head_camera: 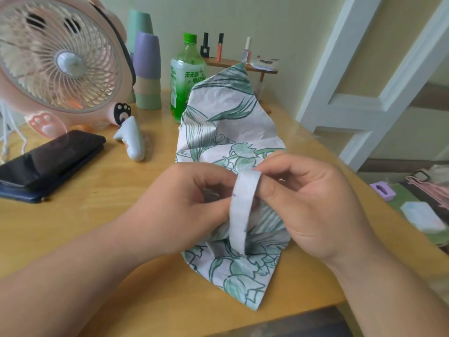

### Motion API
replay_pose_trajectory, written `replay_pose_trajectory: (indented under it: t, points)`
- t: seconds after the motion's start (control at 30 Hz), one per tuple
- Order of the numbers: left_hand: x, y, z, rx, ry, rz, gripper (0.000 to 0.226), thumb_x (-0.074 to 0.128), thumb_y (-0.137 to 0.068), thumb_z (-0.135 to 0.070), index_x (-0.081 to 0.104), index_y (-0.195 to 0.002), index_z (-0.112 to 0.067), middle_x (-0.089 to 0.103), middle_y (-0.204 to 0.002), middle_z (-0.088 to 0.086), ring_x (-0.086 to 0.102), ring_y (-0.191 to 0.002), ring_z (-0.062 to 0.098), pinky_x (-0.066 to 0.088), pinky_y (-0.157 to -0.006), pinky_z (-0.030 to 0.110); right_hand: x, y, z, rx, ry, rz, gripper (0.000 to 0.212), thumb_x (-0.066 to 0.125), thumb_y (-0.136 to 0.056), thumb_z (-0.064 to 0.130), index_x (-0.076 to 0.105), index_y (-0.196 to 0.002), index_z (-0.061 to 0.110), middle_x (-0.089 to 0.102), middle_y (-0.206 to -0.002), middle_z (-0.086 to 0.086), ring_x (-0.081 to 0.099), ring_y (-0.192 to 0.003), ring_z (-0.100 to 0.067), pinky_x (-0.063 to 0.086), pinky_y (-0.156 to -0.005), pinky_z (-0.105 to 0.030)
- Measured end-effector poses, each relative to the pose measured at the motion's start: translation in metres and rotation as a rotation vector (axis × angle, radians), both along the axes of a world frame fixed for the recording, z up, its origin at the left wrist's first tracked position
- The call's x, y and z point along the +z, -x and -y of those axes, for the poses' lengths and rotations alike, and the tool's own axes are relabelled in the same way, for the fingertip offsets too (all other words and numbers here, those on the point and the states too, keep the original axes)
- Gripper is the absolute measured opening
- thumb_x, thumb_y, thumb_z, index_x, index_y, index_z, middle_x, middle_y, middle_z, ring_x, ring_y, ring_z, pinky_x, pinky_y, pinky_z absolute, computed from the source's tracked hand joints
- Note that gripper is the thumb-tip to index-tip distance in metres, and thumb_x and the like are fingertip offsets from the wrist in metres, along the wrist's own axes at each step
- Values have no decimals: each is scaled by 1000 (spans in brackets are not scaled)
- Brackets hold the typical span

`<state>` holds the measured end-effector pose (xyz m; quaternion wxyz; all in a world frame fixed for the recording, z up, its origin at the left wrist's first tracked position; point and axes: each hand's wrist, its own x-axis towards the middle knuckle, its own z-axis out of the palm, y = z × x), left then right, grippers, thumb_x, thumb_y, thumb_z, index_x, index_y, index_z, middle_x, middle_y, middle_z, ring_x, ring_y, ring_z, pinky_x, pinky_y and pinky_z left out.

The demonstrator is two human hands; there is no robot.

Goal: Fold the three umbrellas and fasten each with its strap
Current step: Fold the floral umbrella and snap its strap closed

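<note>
Wooden desk [97, 227] carries the floral umbrella [230, 122], tip toward 12 o'clock. Our left hand [189, 198] grips it; our right hand [311, 198] pinches the strap [239, 215]. Next, we judge: wrap and fasten.

White umbrella [226, 122], green leaf print

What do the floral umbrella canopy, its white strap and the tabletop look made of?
White-and-green floral umbrella canopy: thin matte fabric, creasing softly. Plain white strap: flat fabric tape, stitch marks visible. Yellowish tabletop: wood or laminate, smooth, grain lines.
</note>
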<state>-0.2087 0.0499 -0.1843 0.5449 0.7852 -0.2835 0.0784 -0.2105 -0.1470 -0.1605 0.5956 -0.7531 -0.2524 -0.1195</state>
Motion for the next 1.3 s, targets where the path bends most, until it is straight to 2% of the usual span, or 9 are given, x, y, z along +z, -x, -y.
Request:
replay_pose_trajectory:
  t: [0.1, 0.23, 0.3, 0.43, 0.53, 0.67, 0.83, 0.97, 1.3]
  points:
    - [2, 4, 6, -68, 72, -61, 9, 75, -91, -15, 81, -97, -18, 77, -84, -10, 68, -79, -1, 53, -70, 22, 0, 4, -6, -14, 29, 58, 19, 80, -77, 42, 77, -89, 27, 68, -84, -24, 63, -80, -47, 54, -71, -60]
    - [-2, 1, 3, -78, 125, -136, 11, 73, -94, -22, 81, -99, -16, 80, -92, 2, 70, -85, 13, 61, -80, 49, 3, 13, -9, -73, 14, 188, 4, 76, -88, 24, 77, -92, 23, 64, -80, -26, 66, -73, -37, 57, -67, -48]
    - [-3, -1, 1, -82, 110, -166, 11, 72, -93, -21, 80, -96, -14, 78, -87, 14, 64, -79, 19, 58, -74, 62, 8, 14, -7, -107, -14, 283, 3, 73, -92, 15, 73, -95, 15, 66, -84, -19, 66, -77, -32, 56, -71, -44]
    - [-3, 1, 3, -114, 72, -153, 26, 74, -93, -21, 75, -68, -30, 69, -64, -8, 57, -63, 7, 53, -61, 28, 17, 2, -6, -163, 267, 445, 20, 71, -93, 9, 61, -109, 17, 68, -108, -2, 65, -104, -22, 52, -84, -43]
    - [-4, 0, 5, -140, 18, -180, 25, 65, -96, -28, 76, -84, -8, 73, -84, 12, 67, -78, 20, 58, -76, 47, 21, 1, -12, 117, 477, 221, 58, 72, -87, 1, 49, -133, 29, 67, -116, 12, 63, -117, -17, 51, -92, -31]
    - [-8, -5, 2, -77, -39, -134, 36, 58, -93, -37, 75, -87, -6, 71, -82, 15, 66, -83, 34, 54, -75, 50, 27, 4, -9, 213, 681, 265, 63, 71, -81, 6, 55, -138, 28, 61, -128, 13, 55, -130, -13, 43, -102, -20]
    - [-11, -6, 3, -51, 139, -136, 14, 69, -89, -29, 81, -94, -24, 80, -95, 1, 75, -97, 25, 58, -88, 47, 13, 6, 0, 71, 450, 77, 53, 79, -80, 34, 59, -128, 44, 66, -121, 17, 62, -119, -10, 50, -91, -21]
    - [-6, -3, 2, -58, 213, 34, 12, 73, -85, -13, 81, -93, -19, 77, -89, -9, 74, -86, 9, 54, -77, 20, 5, 10, 13, 59, 306, 84, 37, 81, -80, 25, 71, -116, 27, 74, -111, 8, 69, -110, -19, 55, -93, -32]
    - [4, 2, 1, -78, 212, 192, 9, 77, -83, -14, 79, -90, -9, 73, -89, 1, 72, -82, 20, 52, -77, 22, -5, 10, 16, 3, 243, 372, 18, 77, -85, 14, 74, -103, 14, 73, -98, 1, 71, -93, -19, 54, -80, -27]
